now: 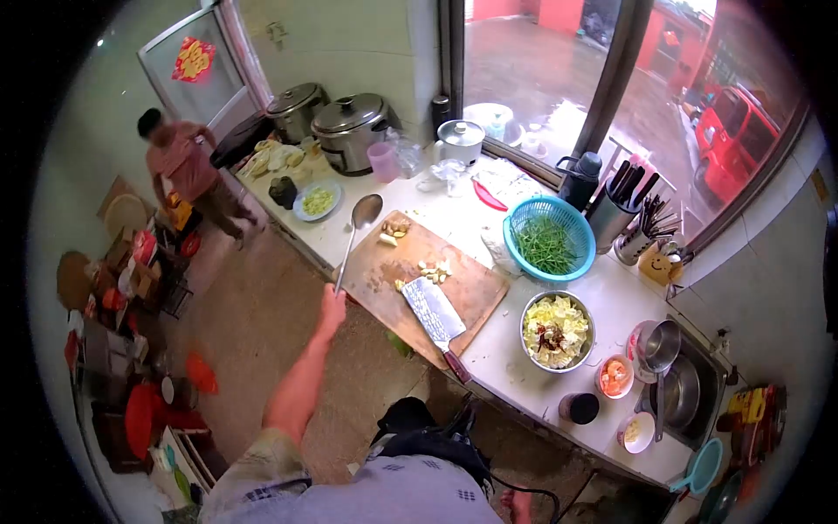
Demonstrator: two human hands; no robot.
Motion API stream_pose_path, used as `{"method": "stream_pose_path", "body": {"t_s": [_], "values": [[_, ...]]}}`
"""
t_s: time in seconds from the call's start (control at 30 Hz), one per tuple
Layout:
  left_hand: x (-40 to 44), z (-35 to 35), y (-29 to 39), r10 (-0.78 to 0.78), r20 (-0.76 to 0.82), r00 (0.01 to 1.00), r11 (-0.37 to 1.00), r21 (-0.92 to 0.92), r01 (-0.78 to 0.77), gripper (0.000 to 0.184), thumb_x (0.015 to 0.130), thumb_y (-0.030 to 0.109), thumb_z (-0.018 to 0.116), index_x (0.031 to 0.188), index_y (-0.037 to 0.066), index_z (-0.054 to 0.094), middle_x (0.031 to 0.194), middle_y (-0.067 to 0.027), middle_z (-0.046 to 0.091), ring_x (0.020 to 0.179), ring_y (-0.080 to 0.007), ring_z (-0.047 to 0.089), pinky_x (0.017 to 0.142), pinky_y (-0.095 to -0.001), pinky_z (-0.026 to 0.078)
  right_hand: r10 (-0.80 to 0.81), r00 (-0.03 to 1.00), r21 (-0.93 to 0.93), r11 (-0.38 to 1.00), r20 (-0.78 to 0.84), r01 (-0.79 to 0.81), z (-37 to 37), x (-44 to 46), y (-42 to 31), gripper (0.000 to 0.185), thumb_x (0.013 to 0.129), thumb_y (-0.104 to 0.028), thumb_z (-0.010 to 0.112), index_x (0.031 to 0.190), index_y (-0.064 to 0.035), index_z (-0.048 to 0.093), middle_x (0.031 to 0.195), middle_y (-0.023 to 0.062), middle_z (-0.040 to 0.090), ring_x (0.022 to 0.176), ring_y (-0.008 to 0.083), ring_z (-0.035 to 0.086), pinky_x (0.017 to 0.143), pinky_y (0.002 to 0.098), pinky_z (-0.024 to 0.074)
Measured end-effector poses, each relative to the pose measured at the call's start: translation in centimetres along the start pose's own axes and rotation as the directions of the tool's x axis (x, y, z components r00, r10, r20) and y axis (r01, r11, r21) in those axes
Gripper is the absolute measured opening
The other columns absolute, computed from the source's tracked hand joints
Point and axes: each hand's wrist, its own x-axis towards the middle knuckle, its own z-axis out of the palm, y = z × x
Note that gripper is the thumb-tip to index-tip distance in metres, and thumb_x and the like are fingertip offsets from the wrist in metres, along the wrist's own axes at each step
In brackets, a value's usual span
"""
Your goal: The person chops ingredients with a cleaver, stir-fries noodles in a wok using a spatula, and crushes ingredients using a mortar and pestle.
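My left hand is closed around the handle of a metal ladle, whose bowl is raised beside the far-left edge of the wooden cutting board. On the board lie a cleaver with a dark handle, chopped pale pieces and a piece of ginger. Low at the bottom edge, my right hand hangs beside my body, apart from the counter; its fingers are mostly hidden. Right of the board stands a metal bowl of chopped cabbage topped with dried chili.
A blue basket of green vegetables, a knife holder and a rice cooker line the counter's back. Small bowls, a dark-lidded jar and a sink are to the right. Another person stands near the door.
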Motion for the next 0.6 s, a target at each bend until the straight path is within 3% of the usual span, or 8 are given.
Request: {"method": "stream_pose_path", "body": {"t_s": [0.07,0.13,0.17,0.2,0.23,0.47,0.6], "values": [[4.3,-0.5,1.5,-0.008,-0.008,1.0,0.983,0.184,0.009,0.033,0.09,0.032,0.054,0.105,0.003,0.051,0.091,-0.0216,0.063,0.086,-0.0413,0.06,0.073,-0.0506,0.046,-0.119,0.971,0.196,0.967,-0.208,0.161,1.9,-2.0,-2.5,0.022,0.09,-0.025,0.054,0.099,-0.0051,0.056,0.066,0.0103,0.059,0.051,0.0214,0.06,0.044,0.0349,0.0509],[9.8,0.0,1.1,-0.04,0.064,0.997,0.956,0.291,0.02,0.037,0.092,0.037,0.052,0.109,0.004,0.052,0.097,-0.0204,0.063,0.093,-0.0413,0.059,0.077,-0.0509,0.046,-0.1,0.967,0.227,0.962,-0.234,0.155,2.8,-3.8,-3.0,0.025,0.094,-0.025,0.051,0.106,-0.0038,0.054,0.07,0.0115,0.061,0.054,0.0232,0.06,0.046,0.0343,0.0511],[12.4,0.7,0.5,0.046,0.085,0.995,0.945,0.32,-0.071,0.037,0.092,0.037,0.051,0.11,0.005,0.052,0.099,-0.02,0.062,0.094,-0.041,0.059,0.078,-0.0503,0.046,-0.09,0.964,0.243,0.958,-0.251,0.152,3.6,-5.0,-2.6,0.029,0.097,-0.026,0.049,0.113,-0.0024,0.053,0.074,0.0128,0.062,0.058,0.0249,0.06,0.048,0.0338,0.0513],[14.7,1.4,0.1,0.132,0.109,0.985,0.924,0.346,-0.162,0.037,0.093,0.037,0.049,0.111,0.005,0.053,0.101,-0.0197,0.062,0.095,-0.0406,0.059,0.079,-0.0498,0.046,0.021,0.913,0.254,0.963,-0.407,0.091,5.1,-6.3,-2.2,0.03,0.098,-0.029,0.047,0.106,-0.0017,0.058,0.075,0.0142,0.063,0.058,0.0245,0.06,0.051,0.0325,0.053],[16.5,1.6,0.6,0.139,0.132,0.981,0.915,0.363,-0.179,0.036,0.094,0.036,0.048,0.112,0.005,0.052,0.105,-0.0202,0.06,0.096,-0.0404,0.058,0.081,-0.0496,0.045,0.067,0.9,0.272,0.96,-0.431,0.059,6.4,-7.1,-1.5,0.03,0.097,-0.029,0.047,0.104,-0.0018,0.058,0.074,0.0141,0.063,0.057,0.0242,0.06,0.051,0.0324,0.0526],[28.1,5.3,-6.8,0.25,0.305,0.919,0.821,0.436,-0.368,0.033,0.091,0.029,0.054,0.113,0.005,0.051,0.109,-0.0186,0.058,0.104,-0.0378,0.055,0.085,-0.0498,0.045,0.234,0.946,0.235,0.955,-0.226,-0.18,18.9,-12.7,7.4,0.027,0.094,-0.027,0.049,0.093,-0.0024,0.06,0.07,0.0129,0.062,0.055,0.0223,0.06,0.049,0.0316,0.0498],[30.4,5.5,-10.9,0.112,0.301,0.947,0.872,0.427,-0.239,0.036,0.087,0.02,0.057,0.121,0.008,0.052,0.117,-0.0184,0.056,0.108,-0.0381,0.053,0.091,-0.0483,0.043,0.233,0.96,0.217,0.956,-0.156,-0.196,23.4,-15.4,9.4,0.026,0.092,-0.026,0.05,0.086,-0.0028,0.061,0.067,0.0122,0.061,0.054,0.0213,0.059,0.047,0.0311,0.0482]]}}
